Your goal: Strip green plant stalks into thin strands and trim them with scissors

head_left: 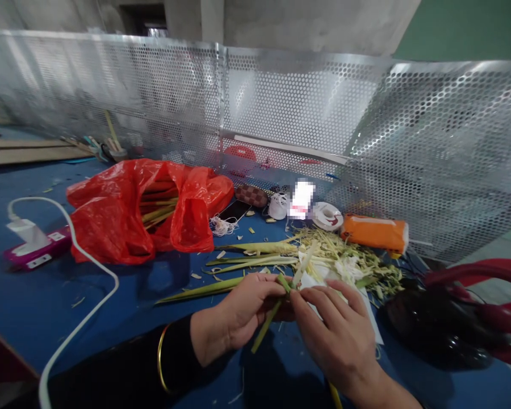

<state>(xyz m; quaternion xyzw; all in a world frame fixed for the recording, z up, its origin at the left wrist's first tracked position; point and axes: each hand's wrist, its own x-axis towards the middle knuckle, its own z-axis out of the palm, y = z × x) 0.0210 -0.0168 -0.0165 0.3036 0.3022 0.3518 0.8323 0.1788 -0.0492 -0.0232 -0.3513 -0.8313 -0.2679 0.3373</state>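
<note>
My left hand, with a gold bangle at the wrist, is closed around folded green leaf strips. One strip hangs below its fingers, and a paler end sticks up above them. My right hand pinches the same strips from the other side, its fingertips almost meeting those of the left. Just beyond both hands, long green leaf blades lie on the blue table. Shredded leaf scraps are heaped behind my right hand, partly over white paper. The exact fold between my fingers is partly hidden.
A red plastic bag of long stalks stands at left, near a purple power strip and white cable. An orange packet, tape roll and lit phone lie behind. A dark, shiny appliance sits right.
</note>
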